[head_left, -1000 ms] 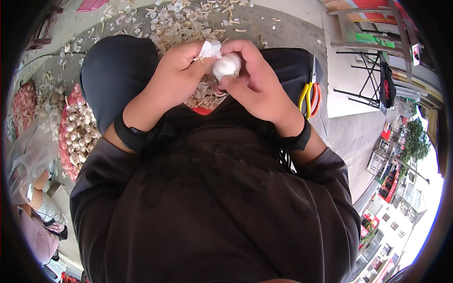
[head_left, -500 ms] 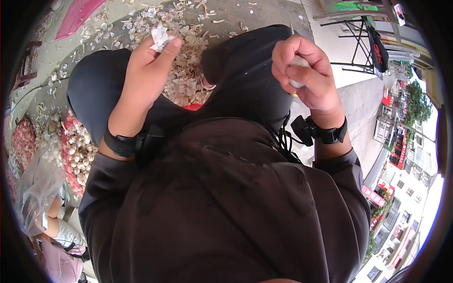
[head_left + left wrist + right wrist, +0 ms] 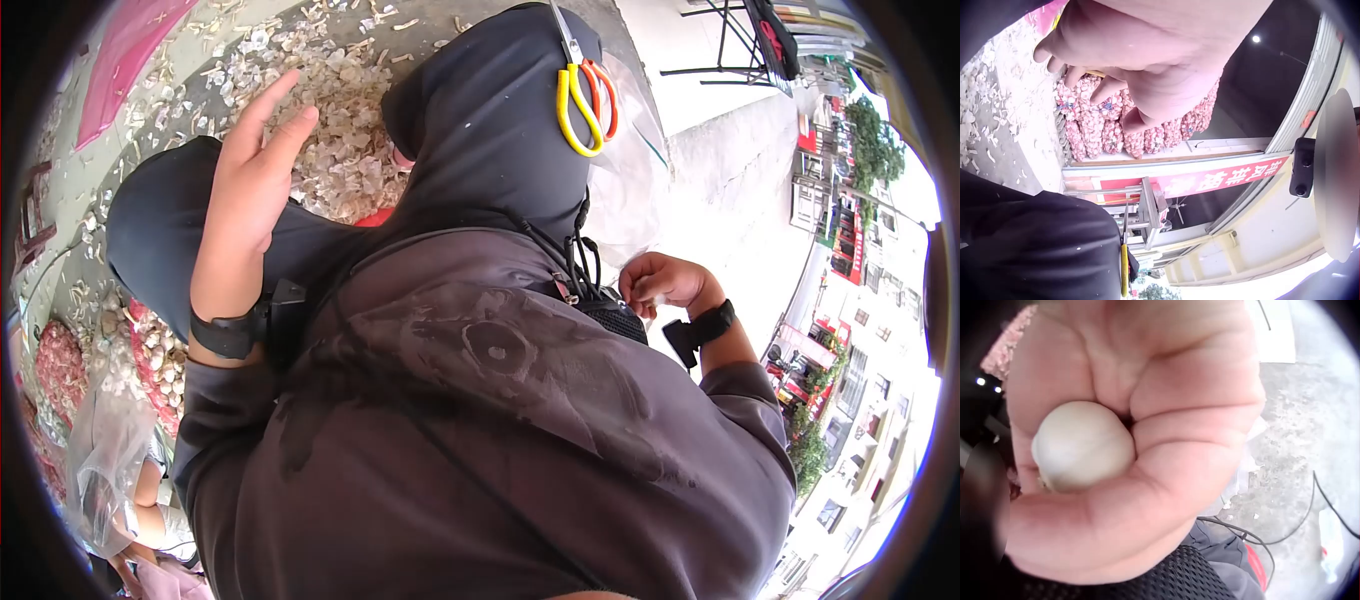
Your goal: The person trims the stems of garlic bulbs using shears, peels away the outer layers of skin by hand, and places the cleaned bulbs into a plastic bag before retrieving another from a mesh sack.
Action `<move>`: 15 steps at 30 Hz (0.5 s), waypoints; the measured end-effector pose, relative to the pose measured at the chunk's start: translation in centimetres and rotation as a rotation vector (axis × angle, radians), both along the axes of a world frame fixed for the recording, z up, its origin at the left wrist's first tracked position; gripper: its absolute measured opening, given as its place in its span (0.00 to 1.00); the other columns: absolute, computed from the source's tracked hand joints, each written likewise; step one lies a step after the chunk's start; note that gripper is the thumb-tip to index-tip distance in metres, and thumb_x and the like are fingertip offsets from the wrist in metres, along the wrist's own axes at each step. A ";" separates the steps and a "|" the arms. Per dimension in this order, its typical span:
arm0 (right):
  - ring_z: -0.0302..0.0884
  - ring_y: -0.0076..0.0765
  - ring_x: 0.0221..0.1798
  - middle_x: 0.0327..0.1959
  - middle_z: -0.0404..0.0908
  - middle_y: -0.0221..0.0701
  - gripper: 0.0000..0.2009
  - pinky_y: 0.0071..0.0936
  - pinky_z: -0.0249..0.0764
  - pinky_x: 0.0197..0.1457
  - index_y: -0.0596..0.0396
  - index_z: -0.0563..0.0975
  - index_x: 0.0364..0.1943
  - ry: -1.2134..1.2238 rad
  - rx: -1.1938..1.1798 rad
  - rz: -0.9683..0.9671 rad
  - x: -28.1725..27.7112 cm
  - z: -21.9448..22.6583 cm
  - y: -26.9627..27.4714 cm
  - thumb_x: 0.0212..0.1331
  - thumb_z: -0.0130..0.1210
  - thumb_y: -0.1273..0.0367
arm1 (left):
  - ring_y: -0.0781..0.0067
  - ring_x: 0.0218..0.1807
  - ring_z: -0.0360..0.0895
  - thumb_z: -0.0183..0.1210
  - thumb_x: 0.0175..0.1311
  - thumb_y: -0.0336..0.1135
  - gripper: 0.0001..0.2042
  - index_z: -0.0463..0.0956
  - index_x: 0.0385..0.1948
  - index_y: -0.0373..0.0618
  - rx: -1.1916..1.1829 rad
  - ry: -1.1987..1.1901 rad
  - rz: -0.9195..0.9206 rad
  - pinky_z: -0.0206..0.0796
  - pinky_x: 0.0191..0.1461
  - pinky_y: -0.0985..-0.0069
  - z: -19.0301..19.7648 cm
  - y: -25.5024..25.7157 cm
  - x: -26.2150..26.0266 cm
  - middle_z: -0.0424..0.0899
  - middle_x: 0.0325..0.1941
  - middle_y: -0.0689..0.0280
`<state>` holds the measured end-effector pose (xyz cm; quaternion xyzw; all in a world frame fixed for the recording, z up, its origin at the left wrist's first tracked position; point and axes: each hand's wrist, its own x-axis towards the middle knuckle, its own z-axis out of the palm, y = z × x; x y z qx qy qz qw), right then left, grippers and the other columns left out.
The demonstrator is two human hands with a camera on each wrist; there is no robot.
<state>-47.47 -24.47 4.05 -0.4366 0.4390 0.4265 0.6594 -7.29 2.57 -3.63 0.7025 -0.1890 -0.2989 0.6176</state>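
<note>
My right hand [image 3: 665, 282] is beside my right hip, its fingers curled around a peeled, white garlic bulb [image 3: 1085, 447]. The bulb shows in the right wrist view, nestled in the palm; the fingers hide it from the head view. Over my left thigh, my left hand [image 3: 250, 180] is spread with straight fingers and holds nothing. A pair of scissors [image 3: 573, 72] with one yellow and one orange handle lies on my right thigh, blades pointing away from me.
Garlic skins and stem bits [image 3: 345, 150] cover the ground between and ahead of my legs. At left stand red net sacks of garlic [image 3: 62, 365] and a clear plastic bag [image 3: 105, 460]. Clear plastic sheeting [image 3: 630, 190] hangs by my right thigh. A folding stand [image 3: 735, 45] is further right.
My hands have parted; the right carried the garlic bulb from between my knees down to my right hip. The left moved left and let go of the garlic skin. The scissors are uncovered again.
</note>
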 end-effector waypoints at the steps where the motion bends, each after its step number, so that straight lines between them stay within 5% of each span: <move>1: 0.79 0.26 0.27 0.31 0.83 0.31 0.07 0.23 0.75 0.30 0.59 0.80 0.32 -0.030 -0.055 -0.080 -0.8 -1.1 -0.3 0.52 0.53 0.73 | 0.91 0.21 0.56 0.61 0.64 0.37 0.23 0.73 0.61 0.46 0.023 0.008 -0.035 0.48 0.25 0.87 0.1 0.1 0.0 0.68 0.24 0.79; 3: 0.79 0.28 0.31 0.37 0.82 0.34 0.12 0.25 0.78 0.34 0.61 0.78 0.45 -0.026 -0.387 0.046 -1.3 -3.0 0.4 0.57 0.51 0.75 | 0.91 0.21 0.55 0.61 0.65 0.37 0.22 0.73 0.61 0.46 0.060 0.033 -0.087 0.46 0.24 0.86 0.3 0.4 -0.1 0.65 0.22 0.80; 5: 0.80 0.29 0.35 0.39 0.80 0.37 0.22 0.25 0.80 0.39 0.56 0.71 0.61 0.073 -0.326 0.151 -2.2 -5.6 0.0 0.60 0.49 0.77 | 0.91 0.21 0.54 0.61 0.65 0.36 0.22 0.72 0.61 0.46 0.071 0.054 -0.103 0.45 0.24 0.86 0.4 0.4 -0.1 0.63 0.20 0.81; 8: 0.82 0.33 0.38 0.50 0.77 0.43 0.43 0.27 0.81 0.42 0.37 0.42 0.75 -0.085 -0.367 -0.153 -2.0 -9.0 1.5 0.61 0.56 0.74 | 0.91 0.21 0.53 0.60 0.65 0.36 0.22 0.71 0.62 0.46 0.074 0.047 -0.112 0.44 0.23 0.85 0.5 0.6 0.0 0.61 0.19 0.81; 9: 0.82 0.37 0.41 0.61 0.69 0.43 0.44 0.31 0.79 0.50 0.37 0.42 0.75 -0.215 -0.403 -0.320 -3.0 -11.2 1.7 0.62 0.58 0.71 | 0.91 0.21 0.53 0.60 0.65 0.36 0.23 0.71 0.62 0.46 0.078 0.037 -0.114 0.44 0.23 0.85 0.4 0.7 0.0 0.60 0.19 0.81; 12: 0.76 0.31 0.48 0.65 0.65 0.41 0.41 0.29 0.71 0.56 0.48 0.50 0.74 -0.718 -1.199 0.006 -2.8 -15.7 0.5 0.57 0.60 0.77 | 0.90 0.21 0.53 0.60 0.65 0.37 0.23 0.71 0.62 0.46 0.098 -0.005 -0.119 0.44 0.23 0.85 0.3 1.0 0.1 0.60 0.19 0.80; 15: 0.74 0.30 0.52 0.55 0.72 0.37 0.31 0.30 0.73 0.57 0.57 0.59 0.68 -0.679 -1.232 -0.357 -0.5 -16.1 -2.5 0.61 0.59 0.71 | 0.90 0.21 0.53 0.60 0.66 0.37 0.22 0.71 0.62 0.46 0.103 -0.015 -0.134 0.45 0.23 0.85 0.4 1.0 0.1 0.61 0.19 0.80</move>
